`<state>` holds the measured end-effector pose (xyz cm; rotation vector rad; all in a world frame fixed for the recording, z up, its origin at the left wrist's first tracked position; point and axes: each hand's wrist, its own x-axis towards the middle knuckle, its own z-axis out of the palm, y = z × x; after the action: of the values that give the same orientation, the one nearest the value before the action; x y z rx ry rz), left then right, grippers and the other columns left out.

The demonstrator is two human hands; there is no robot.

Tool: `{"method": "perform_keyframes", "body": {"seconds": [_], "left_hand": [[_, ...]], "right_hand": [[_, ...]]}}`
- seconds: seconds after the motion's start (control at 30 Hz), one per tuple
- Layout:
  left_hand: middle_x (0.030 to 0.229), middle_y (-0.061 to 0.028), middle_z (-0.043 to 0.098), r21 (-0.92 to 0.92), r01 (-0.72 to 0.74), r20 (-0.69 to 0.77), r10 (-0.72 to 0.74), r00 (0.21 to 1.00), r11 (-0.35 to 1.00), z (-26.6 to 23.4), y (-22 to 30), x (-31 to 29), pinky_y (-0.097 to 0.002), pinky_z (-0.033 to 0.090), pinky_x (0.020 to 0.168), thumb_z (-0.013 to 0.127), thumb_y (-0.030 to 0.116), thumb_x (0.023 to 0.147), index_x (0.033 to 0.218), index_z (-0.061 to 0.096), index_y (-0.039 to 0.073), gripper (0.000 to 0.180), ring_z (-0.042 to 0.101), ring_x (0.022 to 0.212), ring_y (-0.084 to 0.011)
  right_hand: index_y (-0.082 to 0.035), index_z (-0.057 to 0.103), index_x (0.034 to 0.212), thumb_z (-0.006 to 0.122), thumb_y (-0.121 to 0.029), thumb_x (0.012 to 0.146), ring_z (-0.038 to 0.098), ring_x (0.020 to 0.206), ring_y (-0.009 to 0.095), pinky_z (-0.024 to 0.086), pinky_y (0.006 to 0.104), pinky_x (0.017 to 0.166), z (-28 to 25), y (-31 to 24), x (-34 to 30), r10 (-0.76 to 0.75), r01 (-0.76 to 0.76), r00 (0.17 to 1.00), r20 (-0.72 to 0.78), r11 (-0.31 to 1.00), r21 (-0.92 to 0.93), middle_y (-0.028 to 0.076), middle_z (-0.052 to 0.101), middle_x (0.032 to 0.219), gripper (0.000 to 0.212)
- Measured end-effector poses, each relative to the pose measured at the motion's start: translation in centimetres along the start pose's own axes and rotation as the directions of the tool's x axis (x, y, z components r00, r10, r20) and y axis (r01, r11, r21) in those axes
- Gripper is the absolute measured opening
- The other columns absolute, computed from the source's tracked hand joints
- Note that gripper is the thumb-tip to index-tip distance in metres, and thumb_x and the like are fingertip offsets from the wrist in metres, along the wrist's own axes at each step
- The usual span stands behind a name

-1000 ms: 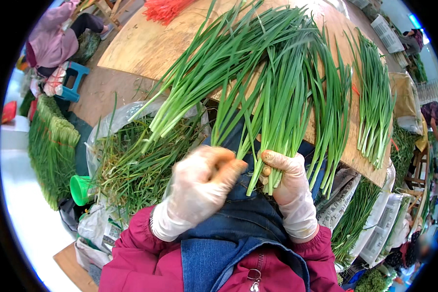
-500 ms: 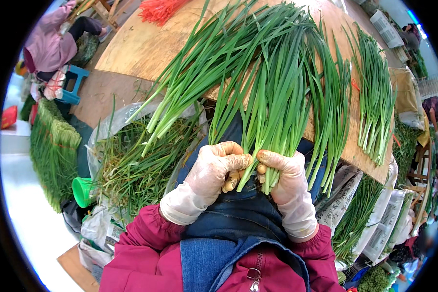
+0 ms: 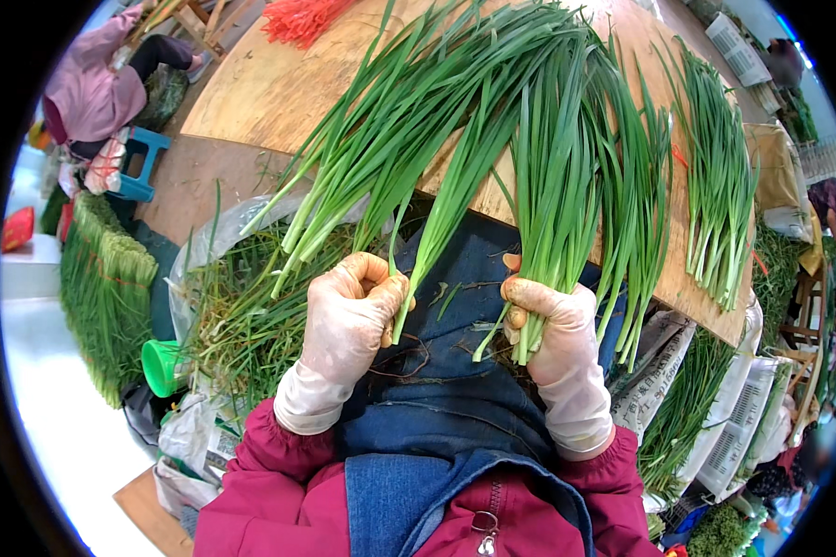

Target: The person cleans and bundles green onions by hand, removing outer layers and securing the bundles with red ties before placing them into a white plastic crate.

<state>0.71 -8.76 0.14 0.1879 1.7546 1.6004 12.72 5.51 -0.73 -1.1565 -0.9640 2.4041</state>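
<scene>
Both hands wear whitish gloves with stained fingertips. My left hand (image 3: 351, 311) is closed, pinching a few garlic chives (image 3: 441, 237) near their pale stem ends. A thicker bunch of garlic chives (image 3: 553, 213) is gripped in my right hand (image 3: 557, 327), its cut ends poking out below the thumb; one short stem sticks out to the side. The hands are a short way apart above my lap, with the leaves running up onto a wooden board (image 3: 251, 97). More loose garlic chives (image 3: 372, 148) lie on the board to the left of the held ones.
A red-tied bundle (image 3: 711, 186) lies at the board's right. Left of my legs, a plastic bag (image 3: 190, 269) holds scraps beside a green cup (image 3: 163, 367). Stacked bundles (image 3: 111, 288), a blue stool (image 3: 141, 165) and a seated person are farther left. Red ties (image 3: 302, 20) lie at the back.
My hands have moved apart. The left went leftward with a few chives split from the bunch, and the right keeps the rest. Small scraps now show on my lap.
</scene>
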Motion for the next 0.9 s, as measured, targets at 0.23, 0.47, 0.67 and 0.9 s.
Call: {"method": "perform_keyframes", "body": {"seconds": [0.23,0.47,0.67,0.9], "left_hand": [[0.058,0.0004,0.053,0.02,0.187,0.22,-0.187,0.957,0.982,1.9,0.4,-0.2,-0.0184,0.03,0.036,0.059,0.013,0.081,0.078,0.055,0.002,0.011,0.04,0.04,-0.0033],[0.057,-0.0026,0.053,-0.024,0.208,0.314,-0.19,0.93,0.978,2.2,-0.2,0.3,-0.019,0.032,0.037,0.059,0.021,0.081,0.077,0.057,0.001,0.021,0.041,0.038,-0.0059],[0.061,-0.0062,0.056,-0.066,0.261,0.335,-0.225,0.915,0.963,2.3,-0.8,1.0,-0.0181,0.033,0.035,0.063,0.009,0.076,0.075,0.054,0.0,0.013,0.044,0.038,-0.0071],[0.064,-0.003,0.057,0.018,-0.009,0.239,0.004,0.971,1.0,3.6,-1.7,0.2,-0.0164,0.034,0.038,0.06,0.009,0.08,0.079,0.053,0.003,0.009,0.044,0.044,-0.004]], "right_hand": [[0.005,0.057,0.095,0.063,-0.005,0.072,0.054,0.051,0.012,0.043,0.0208,0.045,1.4,0.0,-0.2,0.031,-0.046,0.979,0.2,0.996,0.073,0.007,0.058,0.066,0.026],[0.004,0.059,0.086,0.064,-0.003,0.071,0.055,0.052,0.012,0.044,0.0225,0.047,1.2,0.7,0.2,0.002,0.004,0.993,0.114,0.998,-0.055,0.008,0.06,0.069,0.017],[0.002,0.058,0.086,0.067,-0.003,0.07,0.052,0.05,0.012,0.041,0.0218,0.044,1.6,0.9,0.4,-0.042,0.038,0.998,-0.036,0.994,-0.101,0.007,0.059,0.069,0.019],[0.002,0.058,0.083,0.069,-0.006,0.07,0.049,0.045,0.011,0.039,0.0221,0.041,1.5,0.7,0.3,-0.035,0.034,0.999,-0.006,0.985,-0.17,0.006,0.056,0.061,0.019]]}}
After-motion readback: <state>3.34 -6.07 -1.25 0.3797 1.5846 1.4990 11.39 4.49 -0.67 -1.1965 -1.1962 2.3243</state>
